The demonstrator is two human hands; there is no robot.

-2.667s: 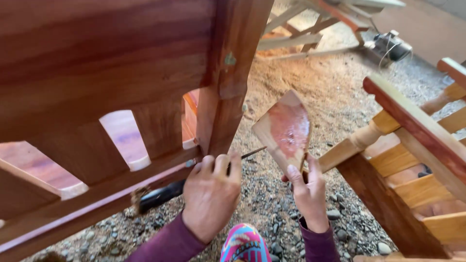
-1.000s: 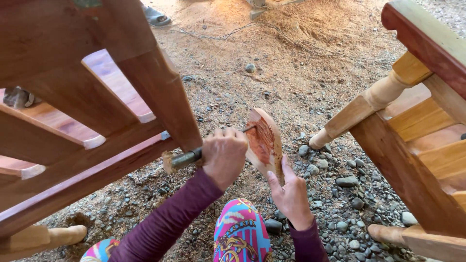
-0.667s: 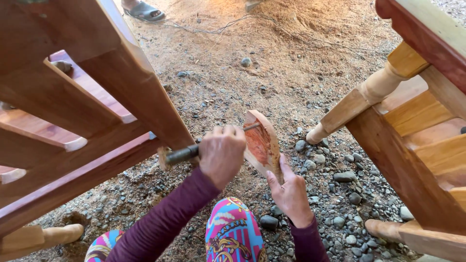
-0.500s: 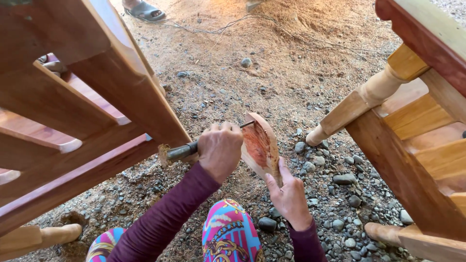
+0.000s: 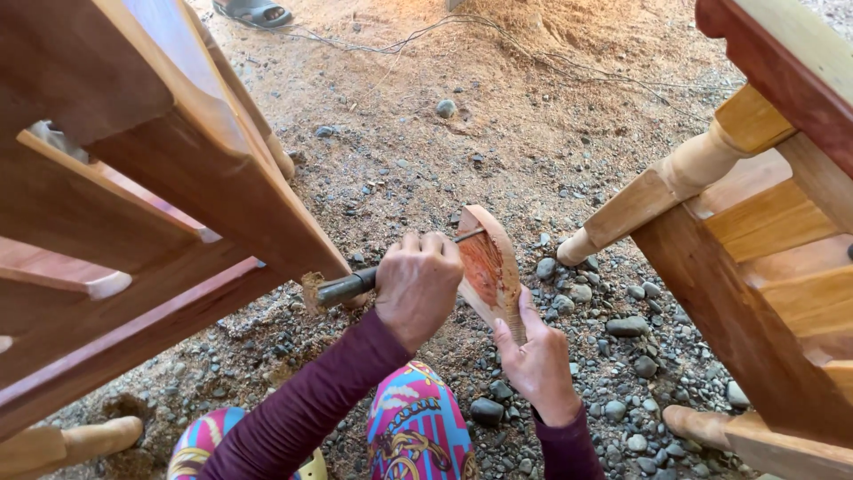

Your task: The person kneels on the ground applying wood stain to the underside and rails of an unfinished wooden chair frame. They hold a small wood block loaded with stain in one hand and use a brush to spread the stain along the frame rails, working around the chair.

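My left hand (image 5: 419,283) grips a chisel (image 5: 348,286) with a dark handle; its thin metal blade touches the upper edge of a reddish carved wooden piece (image 5: 488,267). My right hand (image 5: 536,360) holds that piece from below, upright and tilted, its hollowed red face turned toward the chisel. Both arms wear dark purple sleeves. My knee in bright patterned trousers (image 5: 418,436) is below the hands.
A brown wooden furniture frame (image 5: 178,196) stands close on the left. Another wooden frame with a turned pale leg (image 5: 675,178) stands on the right. The ground is gravel and sawdust (image 5: 462,116), with a cable and a sandal (image 5: 253,12) at the top.
The view dropped from the furniture to the ground. My left hand took the chisel to the wooden piece, which my right hand lowered and keeps holding.
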